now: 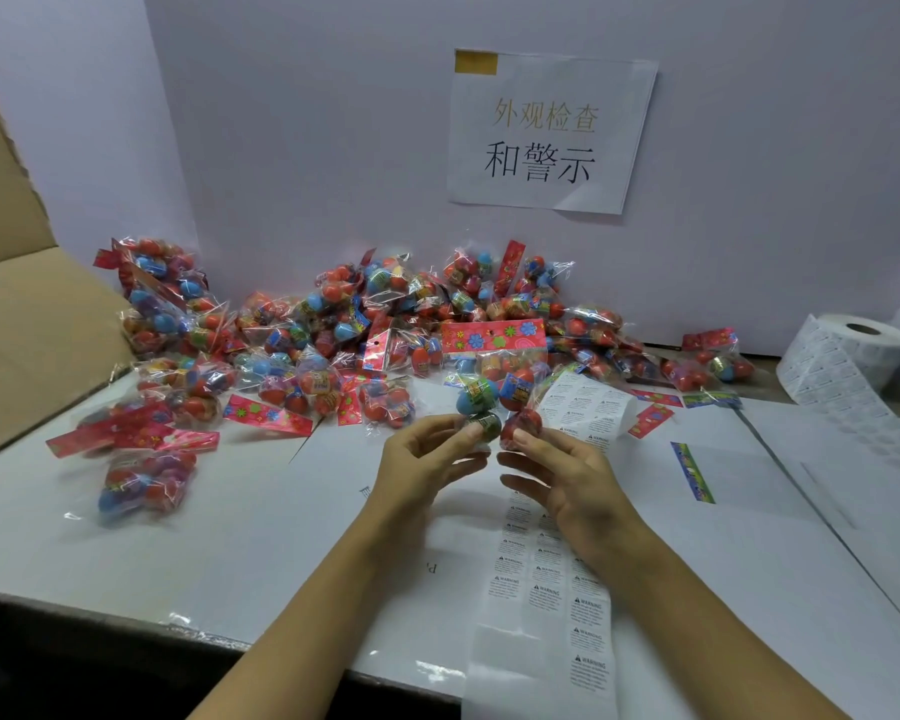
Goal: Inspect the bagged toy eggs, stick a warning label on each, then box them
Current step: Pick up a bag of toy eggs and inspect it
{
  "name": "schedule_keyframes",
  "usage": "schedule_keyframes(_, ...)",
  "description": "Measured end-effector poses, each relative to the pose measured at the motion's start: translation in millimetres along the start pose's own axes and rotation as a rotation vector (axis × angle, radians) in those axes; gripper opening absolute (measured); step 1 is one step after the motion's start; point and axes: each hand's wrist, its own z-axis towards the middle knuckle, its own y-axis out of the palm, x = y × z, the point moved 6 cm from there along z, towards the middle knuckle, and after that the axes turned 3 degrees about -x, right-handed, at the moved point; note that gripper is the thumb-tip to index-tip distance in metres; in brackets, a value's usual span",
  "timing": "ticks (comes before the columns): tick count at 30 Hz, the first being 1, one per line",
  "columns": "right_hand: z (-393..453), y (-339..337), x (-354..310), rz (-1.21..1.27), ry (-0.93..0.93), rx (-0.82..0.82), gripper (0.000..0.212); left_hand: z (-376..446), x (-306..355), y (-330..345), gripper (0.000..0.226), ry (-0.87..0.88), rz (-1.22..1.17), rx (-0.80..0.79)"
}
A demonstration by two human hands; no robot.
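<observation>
Holding one bag of toy eggs [500, 392] up above the white table [261, 522], both hands grip it at its lower end. The left hand [427, 454] has its fingers curled around a green-banded egg at the bottom left of the bag, and the right hand [562, 470] pinches a red egg at the bottom right with thumb and forefinger. The bag is clear, crinkly plastic topped by a red card header [493, 336] printed with bright flowers. Inside it sit a blue egg with a green wrap, several red eggs with printed bands, and the two that the hands hold.

Behind the hands, a big heap of bagged eggs [365, 324] lies along the back wall, mostly red and blue eggs under the same red headers. One more bag [144, 483] lies apart on the left of the table. A strip of warning labels [546, 589] runs across the table beneath the right forearm and curls up behind the held bag. A roll of labels [853, 350] stands at the far right. A cardboard box [27, 314] stands at the left edge, and a paper sign [546, 132] with Chinese characters is stuck to the wall.
</observation>
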Motion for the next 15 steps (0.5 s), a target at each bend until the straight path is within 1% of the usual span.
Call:
schedule_keyframes(3,-1.4,1.6,-0.7,0.001,-0.009,-0.033,0.036,-2.1,-2.0,3.1,0.04,-0.016,0.024,-0.039)
schedule_keyframes(5,-2.2,2.9,-1.5,-0.04,-0.019,-0.054,0.033,-3.0,-4.2,5.1,0.049,-0.026,0.039,-0.061)
schedule_keyframes(7,-2.4,2.7,-0.6,-0.099,-0.024,-0.033,0.038,-3.3,-4.0,5.5,0.054,-0.02,0.039,-0.063)
schedule_keyframes(10,-2.0,1.0,3.9,-0.223,-0.011,0.044,0.05,-4.0,-1.2,5.5,0.053,0.001,0.013,-0.061)
schedule_keyframes(13,-1.1,-0.2,8.1,-0.285,-0.004,0.072,0.046,-4.4,-0.4,6.8,0.053,0.013,0.021,-0.084)
schedule_keyframes(15,-0.1,-1.5,6.7,-0.308,-0.044,0.068,0.047,-4.4,0.5,7.0,0.053,0.024,0.04,-0.095)
